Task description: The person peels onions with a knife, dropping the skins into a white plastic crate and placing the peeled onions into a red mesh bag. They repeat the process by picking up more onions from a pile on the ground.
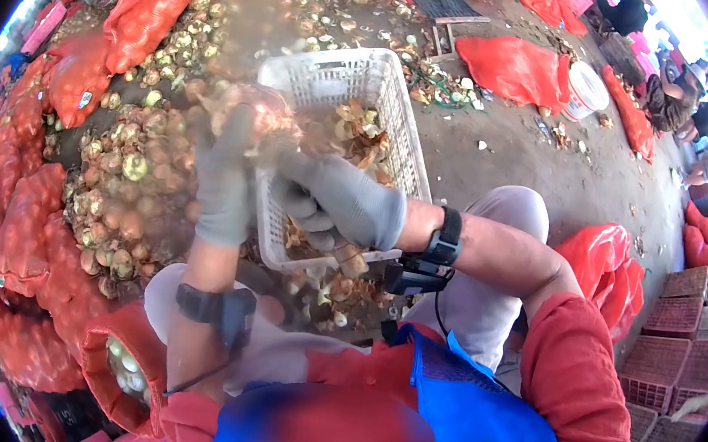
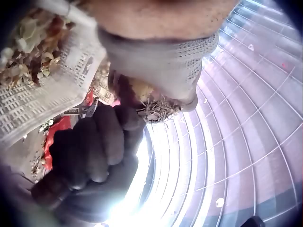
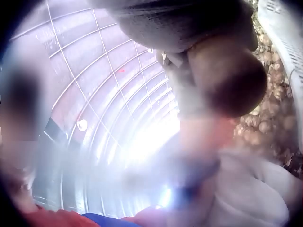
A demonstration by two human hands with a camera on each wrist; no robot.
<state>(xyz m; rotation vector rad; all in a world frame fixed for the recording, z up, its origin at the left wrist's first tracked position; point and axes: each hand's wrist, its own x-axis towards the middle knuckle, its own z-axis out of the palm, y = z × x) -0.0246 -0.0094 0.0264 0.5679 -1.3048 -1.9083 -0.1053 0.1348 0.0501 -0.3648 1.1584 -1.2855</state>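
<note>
My left hand point(image 1: 229, 178), in a grey glove, holds an onion point(image 1: 266, 117) above the crate's left side. The left wrist view has the onion's dry roots point(image 2: 158, 109) beside the left glove point(image 2: 161, 66). My gloved right hand point(image 1: 339, 198) is curled round a wooden handle point(image 1: 351, 260), close to the onion; the tool's other end cannot be made out. Its curled fingers point(image 2: 90, 146) show dark in the left wrist view. In the right wrist view, a blurred round brown thing point(image 3: 232, 75) lies below the right glove point(image 3: 184, 21); I cannot tell what it is.
A white crate point(image 1: 406, 136) with onion skins stands between the legs. Loose onions point(image 1: 129, 189) lie left of it, with red net sacks point(image 1: 26, 221) beyond. A white bucket point(image 1: 588, 90) and a red sack point(image 1: 516, 70) are ahead; stacked crates point(image 1: 654, 365) stand at right.
</note>
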